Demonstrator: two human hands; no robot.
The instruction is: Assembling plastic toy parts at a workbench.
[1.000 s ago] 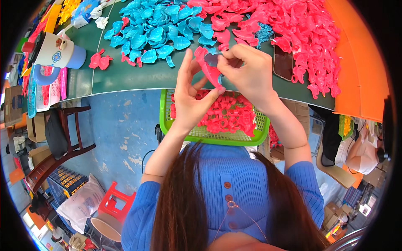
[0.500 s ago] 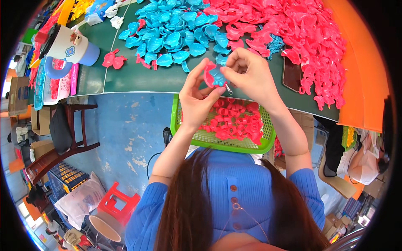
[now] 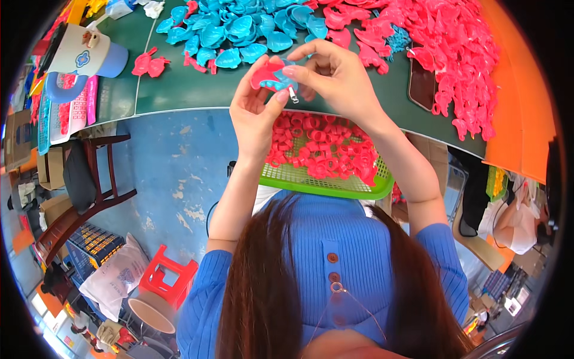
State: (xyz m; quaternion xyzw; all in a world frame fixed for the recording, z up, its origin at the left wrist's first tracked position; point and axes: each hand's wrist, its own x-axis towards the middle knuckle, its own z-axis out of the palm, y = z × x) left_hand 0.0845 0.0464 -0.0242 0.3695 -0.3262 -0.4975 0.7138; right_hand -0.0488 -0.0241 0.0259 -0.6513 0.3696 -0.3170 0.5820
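Above the table's near edge, both my hands are closed on one small plastic part. It combines a pink shell-like piece (image 3: 263, 76) with a translucent blue piece (image 3: 283, 78). My left hand (image 3: 256, 110) pinches the pink side between thumb and fingers. From the other side, my right hand (image 3: 335, 78) grips the blue piece, thumb and forefinger at its upper edge. A small silvery metal bit (image 3: 293, 94) sticks out below; how it is attached cannot be made out. Below my hands, a green basket (image 3: 335, 190) holds many pink ring-shaped pieces (image 3: 326, 149).
Blue shells (image 3: 239, 33) lie heaped at the table's back, with a large pink pile (image 3: 442, 48) at right beside a dark phone (image 3: 422, 87). Two pink pieces (image 3: 149, 64) and a white-blue mug (image 3: 89, 57) stand left. A red stool (image 3: 170, 278) is on the floor.
Both hands have moved left with the part, and the pink piece has turned to lie more across the blue one. The whole view has shifted, so the table appears higher.
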